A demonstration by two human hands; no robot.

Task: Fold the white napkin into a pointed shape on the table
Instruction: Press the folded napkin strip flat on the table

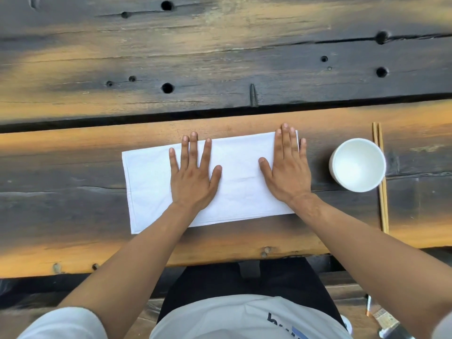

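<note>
Nearest the camera, the person's light shirt (244, 319) and dark trousers (244, 280) fill the bottom of the view, with both bare forearms reaching forward over the near edge of the wooden table (220, 69). On the near plank lies the white napkin (151, 182), spread as a long flat rectangle with its long sides running left to right, slightly tilted so that its right end sits farther away than its left. The left hand (193, 174) rests palm down on the middle of the napkin, fingers straight and spread apart, the thumb pointing toward the right. The right hand (288, 167) lies flat on the napkin's right end, fingers straight and held close together, with the little finger past the cloth's right edge on the bare wood and the fingertips reaching just over the far edge. Neither hand grips or pinches the cloth. To the right of the napkin, near but apart from it, stands a white cup (357, 165), upright. Just beside the cup on its right lies a pair of wooden chopsticks (382, 206), side by side, pointing away from the person. Beyond the hands a dark gap separates the near plank from the farther boards, which are weathered and dotted with round holes.
</note>
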